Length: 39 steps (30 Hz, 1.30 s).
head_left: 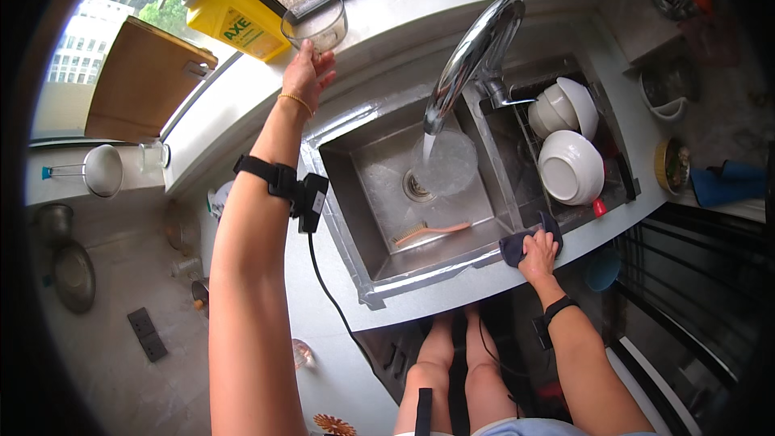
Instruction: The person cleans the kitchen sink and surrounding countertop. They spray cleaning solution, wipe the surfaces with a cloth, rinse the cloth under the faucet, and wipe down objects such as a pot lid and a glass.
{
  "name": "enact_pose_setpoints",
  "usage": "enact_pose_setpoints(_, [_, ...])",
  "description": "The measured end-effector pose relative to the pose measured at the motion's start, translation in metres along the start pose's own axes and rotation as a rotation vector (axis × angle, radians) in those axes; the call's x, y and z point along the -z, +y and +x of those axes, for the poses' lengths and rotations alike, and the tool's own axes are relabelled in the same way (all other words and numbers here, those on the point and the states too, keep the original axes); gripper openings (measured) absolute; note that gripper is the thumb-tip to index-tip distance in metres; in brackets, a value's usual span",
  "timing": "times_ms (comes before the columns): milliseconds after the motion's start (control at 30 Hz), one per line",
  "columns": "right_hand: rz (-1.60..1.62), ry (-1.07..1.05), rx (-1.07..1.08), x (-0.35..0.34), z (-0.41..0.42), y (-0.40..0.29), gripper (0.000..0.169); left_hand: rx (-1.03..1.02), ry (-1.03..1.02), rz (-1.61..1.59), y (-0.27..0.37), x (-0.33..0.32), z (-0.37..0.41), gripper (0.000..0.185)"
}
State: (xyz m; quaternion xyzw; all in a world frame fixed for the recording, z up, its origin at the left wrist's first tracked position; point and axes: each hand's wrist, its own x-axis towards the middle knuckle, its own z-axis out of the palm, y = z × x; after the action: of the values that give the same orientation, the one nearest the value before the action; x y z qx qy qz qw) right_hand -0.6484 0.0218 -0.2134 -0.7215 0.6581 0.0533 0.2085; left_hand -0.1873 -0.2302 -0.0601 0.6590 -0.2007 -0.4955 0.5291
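Observation:
At the window sill, my left hand (309,72) touches the near rim of a clear glass bowl (318,27); whether its fingers grip the bowl is unclear. Right beside it stands a yellow AXE dish soap bottle (242,21) with a pump. My right hand (540,254) is on a dark cloth (514,248) at the sink's front edge. Water runs from the chrome faucet (463,60) into a round translucent vessel (451,163) in the steel sink basin (375,163). A pink-handled brush (431,230) lies on the basin floor.
White bowls (571,166) stand in a rack in the right basin. A wooden cutting board (145,82) leans at the window, near a strainer (103,171) and a glass jar (152,157). A blue cloth (726,183) lies far right. A black cable (333,297) hangs from my left forearm.

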Motion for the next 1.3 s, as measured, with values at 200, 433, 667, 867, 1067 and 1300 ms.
enact_pose_setpoints(200, [-0.012,0.027,0.037,-0.005,0.0,-0.002,0.025,-0.014,0.022,-0.058,-0.001,-0.003,0.018,0.034])
enact_pose_setpoints(433, [-0.055,0.047,0.047,-0.011,-0.002,-0.001,0.024,-0.096,0.065,-0.247,-0.044,0.004,-0.015,0.05])
enact_pose_setpoints(667, [0.126,0.178,-0.104,-0.037,-0.029,-0.027,0.067,0.003,0.239,0.099,-0.213,0.115,-0.195,0.036])
enact_pose_setpoints(867, [0.271,0.03,0.177,-0.085,-0.086,-0.155,0.065,0.192,0.742,0.418,-0.307,0.216,-0.347,0.043])
enact_pose_setpoints(1067, [0.492,-0.407,0.496,-0.117,-0.122,-0.289,0.053,0.135,0.714,0.97,-0.343,0.254,-0.396,0.053])
enact_pose_setpoints(1300, [1.041,-0.612,0.194,-0.052,-0.011,-0.43,0.045,0.118,0.772,1.123,-0.351,0.305,-0.376,0.056])
